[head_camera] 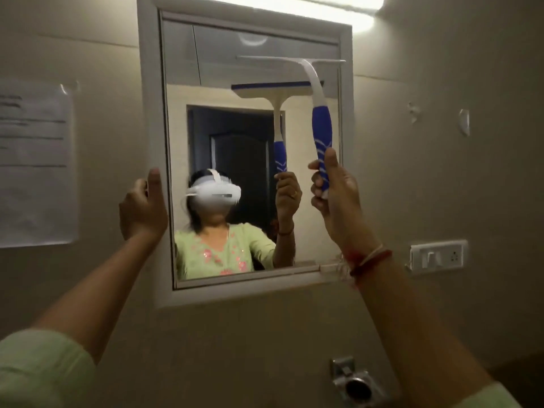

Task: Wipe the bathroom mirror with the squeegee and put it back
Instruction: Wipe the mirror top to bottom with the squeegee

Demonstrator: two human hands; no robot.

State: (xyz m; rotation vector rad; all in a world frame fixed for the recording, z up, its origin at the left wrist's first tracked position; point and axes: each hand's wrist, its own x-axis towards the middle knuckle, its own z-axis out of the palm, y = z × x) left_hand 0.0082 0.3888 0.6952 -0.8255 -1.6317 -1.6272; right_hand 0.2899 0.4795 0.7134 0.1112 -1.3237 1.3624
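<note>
The bathroom mirror (182, 136) hangs on the wall in a white frame (151, 113). My right hand (334, 195) is shut on the blue grip of a white squeegee (322, 125). Its blade runs level across the upper right part of the glass, near the top edge. My left hand (144, 206) holds the left side of the mirror's frame, thumb up along it. The glass reflects a person in a light green top, the squeegee and a dark doorway.
A paper sheet (34, 163) is stuck to the wall at the left. A white switch and socket plate (438, 256) sits right of the mirror. A light bar (323, 4) glows above. A chrome fitting (356, 384) projects from the wall below.
</note>
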